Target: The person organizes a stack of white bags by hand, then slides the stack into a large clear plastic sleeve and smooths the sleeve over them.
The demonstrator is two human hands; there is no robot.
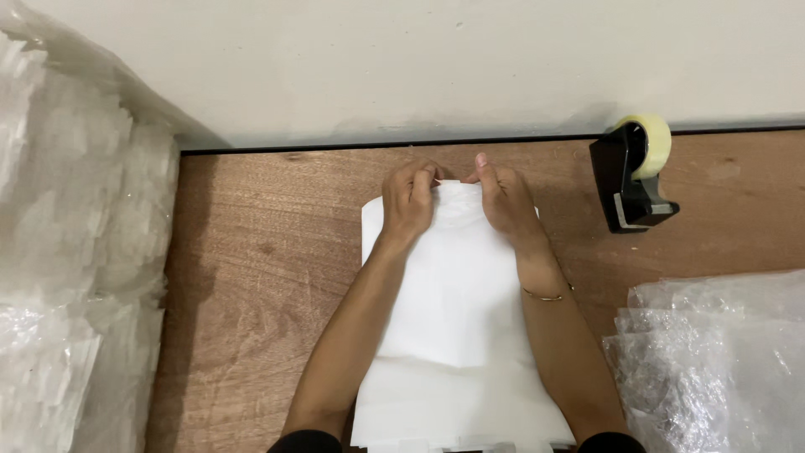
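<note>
Both forearms reach away from the body, converging toward the far side. The left hand (408, 200) is curled, knuckles up, fingertips pinched together. The right hand (503, 197) lies close beside it, thumb raised and pointing away, fingers bent under. A thin bangle circles the right wrist.

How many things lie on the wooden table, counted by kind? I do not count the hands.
White sheet stack, held at its far edge by left hand and right hand: 1
Tape dispenser: 1
Piles of clear plastic wrap: 2
Total: 4
</note>
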